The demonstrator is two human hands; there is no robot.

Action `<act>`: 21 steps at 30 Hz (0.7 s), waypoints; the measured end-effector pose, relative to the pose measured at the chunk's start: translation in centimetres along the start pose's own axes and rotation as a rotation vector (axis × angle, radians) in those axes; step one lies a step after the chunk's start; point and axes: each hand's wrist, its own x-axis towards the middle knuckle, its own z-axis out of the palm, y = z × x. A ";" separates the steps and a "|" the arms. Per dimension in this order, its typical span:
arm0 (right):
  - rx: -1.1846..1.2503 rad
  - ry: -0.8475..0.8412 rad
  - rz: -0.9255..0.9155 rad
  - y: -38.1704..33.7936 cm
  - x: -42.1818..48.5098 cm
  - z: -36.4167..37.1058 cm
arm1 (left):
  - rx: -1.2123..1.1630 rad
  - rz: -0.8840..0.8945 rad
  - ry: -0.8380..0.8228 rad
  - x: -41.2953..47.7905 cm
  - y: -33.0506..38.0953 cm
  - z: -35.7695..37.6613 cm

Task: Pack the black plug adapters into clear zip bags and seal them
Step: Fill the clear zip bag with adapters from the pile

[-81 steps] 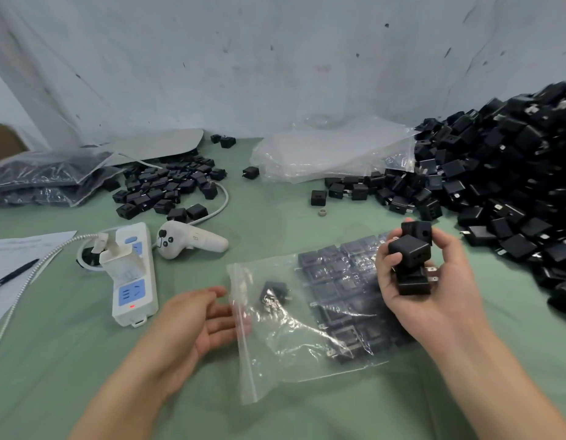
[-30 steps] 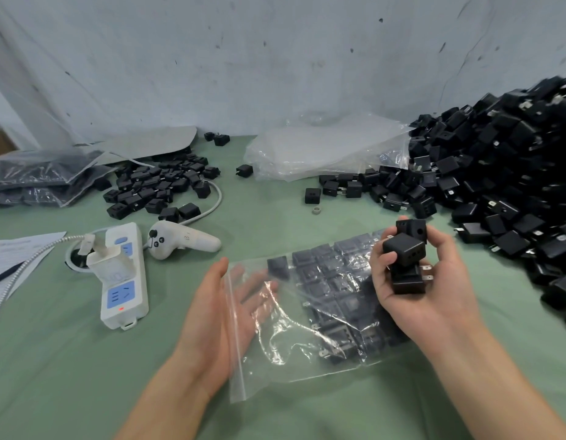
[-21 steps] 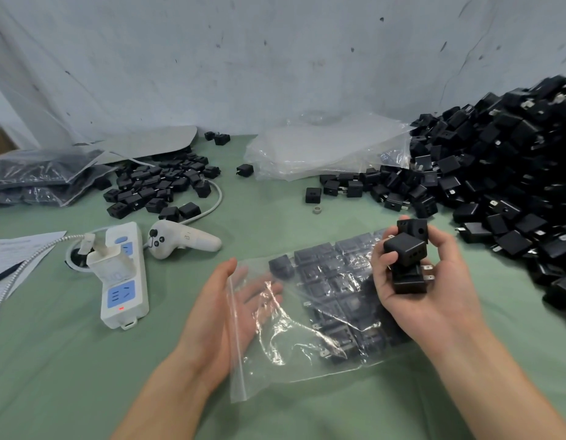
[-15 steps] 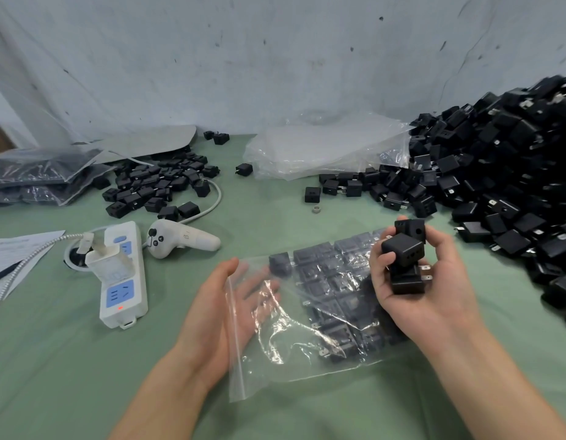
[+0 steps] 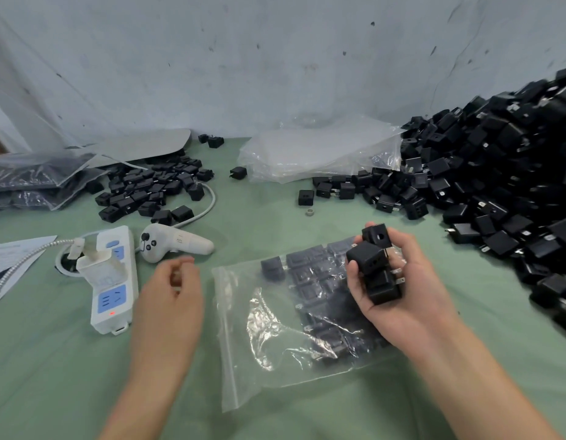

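Left of centre, the left hand [image 5: 167, 300] hovers loosely curled, empty, just beside the clear zip bag [image 5: 266, 360] lying mid-frame, partly filled; right of centre, the right hand [image 5: 399, 290] grasps several black plug adapters [image 5: 375, 268]; loose heap [image 5: 497, 185] far right.

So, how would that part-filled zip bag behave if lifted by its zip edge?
Probably floppy: the zip bag film looks thin and crinkled. It would likely sag toward the right, where the packed adapters sit. They may shift, being loose.
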 end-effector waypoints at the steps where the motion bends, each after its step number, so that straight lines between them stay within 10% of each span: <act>1: -0.041 -0.002 -0.008 0.1 -0.1 0.2 | 0.064 0.178 0.065 -0.6 0.6 0.0; 7: -0.345 -0.075 -0.114 2.2 -0.5 1.3 | -0.019 0.498 -0.371 -5.4 3.9 4.0; 21: -0.534 -0.127 -0.166 4.2 -1.1 1.7 | 0.063 0.411 -0.433 -5.2 3.0 4.4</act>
